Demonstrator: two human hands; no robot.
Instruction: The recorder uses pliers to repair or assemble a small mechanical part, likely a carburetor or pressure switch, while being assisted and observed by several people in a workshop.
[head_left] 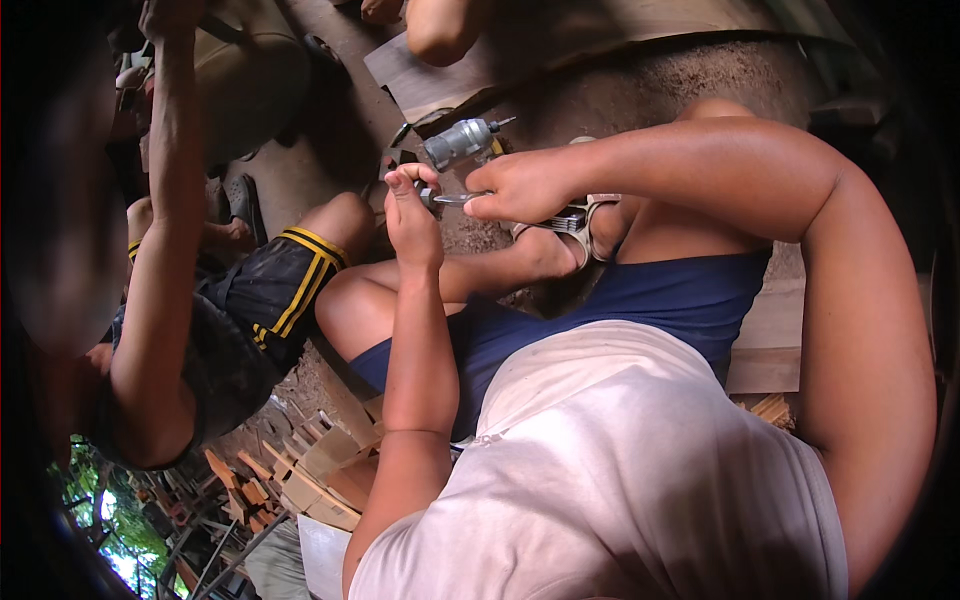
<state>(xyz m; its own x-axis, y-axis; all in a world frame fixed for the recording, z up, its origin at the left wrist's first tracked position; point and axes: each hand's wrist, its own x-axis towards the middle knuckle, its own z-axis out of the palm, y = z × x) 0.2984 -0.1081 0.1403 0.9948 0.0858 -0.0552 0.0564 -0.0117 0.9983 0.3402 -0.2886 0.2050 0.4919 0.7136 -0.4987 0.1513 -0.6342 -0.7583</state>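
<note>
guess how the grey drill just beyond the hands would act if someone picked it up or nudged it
The grey drill has a chunky, metallic-looking body, so it may feel heavy for its size. That rounded barrel could roll or rock if nudged. The thin bit sticking out of its nose might catch on things first.

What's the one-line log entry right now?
left hand: holds small metal piece | right hand: holds slim metal tool, tip toward piece | grey power drill: beyond both hands
</note>
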